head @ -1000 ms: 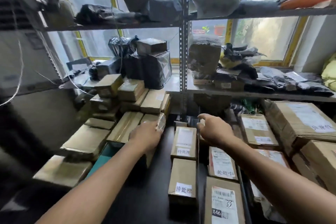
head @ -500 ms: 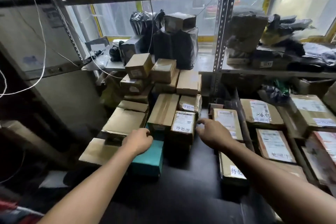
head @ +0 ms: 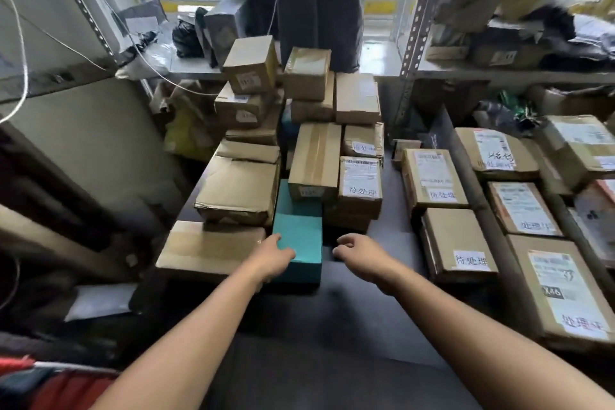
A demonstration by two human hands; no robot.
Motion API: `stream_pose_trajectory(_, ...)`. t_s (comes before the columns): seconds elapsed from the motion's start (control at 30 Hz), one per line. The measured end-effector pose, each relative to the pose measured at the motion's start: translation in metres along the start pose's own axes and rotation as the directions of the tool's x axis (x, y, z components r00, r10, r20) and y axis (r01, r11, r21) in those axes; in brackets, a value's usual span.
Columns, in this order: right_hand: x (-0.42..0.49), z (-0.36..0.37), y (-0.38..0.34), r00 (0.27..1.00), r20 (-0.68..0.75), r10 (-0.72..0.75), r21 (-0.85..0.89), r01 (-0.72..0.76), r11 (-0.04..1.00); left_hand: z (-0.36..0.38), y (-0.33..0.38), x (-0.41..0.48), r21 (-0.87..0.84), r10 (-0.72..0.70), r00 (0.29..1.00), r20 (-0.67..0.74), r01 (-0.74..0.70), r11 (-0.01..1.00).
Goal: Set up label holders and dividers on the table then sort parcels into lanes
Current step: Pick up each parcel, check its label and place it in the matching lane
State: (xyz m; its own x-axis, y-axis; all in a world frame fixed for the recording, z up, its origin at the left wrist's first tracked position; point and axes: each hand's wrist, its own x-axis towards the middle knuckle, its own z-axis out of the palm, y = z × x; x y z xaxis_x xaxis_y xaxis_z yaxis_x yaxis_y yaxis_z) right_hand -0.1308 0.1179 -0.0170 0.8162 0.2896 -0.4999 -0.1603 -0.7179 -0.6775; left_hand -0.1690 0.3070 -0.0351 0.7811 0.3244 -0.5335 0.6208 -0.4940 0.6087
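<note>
While the dark table (head: 316, 326) fills the foreground, I see the left hand (head: 274, 256) touching the near left corner of the teal box (head: 304, 240), though I cannot tell its grip. The right hand (head: 361, 253) hangs just right of that box, fingers loosely curled, holding nothing. The box sits before the stacked cardboard parcels (head: 314, 160).

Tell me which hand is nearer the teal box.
Left. The left hand touches the teal box at its near left edge; the right hand hovers just off its right side, apart from it.
</note>
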Motion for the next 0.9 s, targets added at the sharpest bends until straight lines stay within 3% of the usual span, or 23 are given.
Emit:
stream_pose_trajectory(0.17,0.007,0.025,0.003,0.992,0.115,0.056,0.133,-0.072,0.989,0.008,-0.005,0.005,-0.121,-0.013,0.997,0.075,0.022,0.992)
stream_pose_trajectory(0.33,0.012,0.034,0.007,0.984,0.165,0.063,0.215,-0.098,0.972,0.01,-0.017,0.007,-0.121,-0.024,0.995,0.096,0.036,0.992)
stream_pose_trajectory(0.43,0.015,0.035,0.009,0.988,0.087,0.128,0.152,-0.14,0.978,0.01,-0.021,0.007,-0.005,-0.108,0.986,0.126,0.11,0.994)
stream_pose_trajectory(0.53,0.012,0.027,0.014,0.964,0.185,0.192,0.049,-0.205,0.978,0.005,-0.021,-0.001,0.215,-0.248,0.929,0.275,0.192,0.958)
stream_pose_trajectory(0.6,0.007,0.022,0.018,0.938,0.259,0.23,-0.043,-0.227,0.973,0.001,-0.023,-0.003,0.237,-0.323,0.881,0.346,0.251,0.939)
stream_pose_trajectory(0.67,0.007,0.021,0.024,0.94,0.228,0.255,-0.065,-0.247,0.967,-0.001,-0.025,0.0,0.164,-0.311,0.889,0.336,0.27,0.949)
stream_pose_trajectory(0.8,0.005,0.023,0.022,0.951,0.228,0.21,0.165,-0.25,0.954,0.0,-0.023,0.003,-0.065,-0.217,0.939,0.268,0.243,0.968)
stream_pose_trajectory(0.9,0.001,0.027,0.02,0.948,0.258,0.188,0.338,-0.271,0.901,0.0,-0.021,-0.004,-0.072,-0.233,0.911,0.34,0.272,0.96)
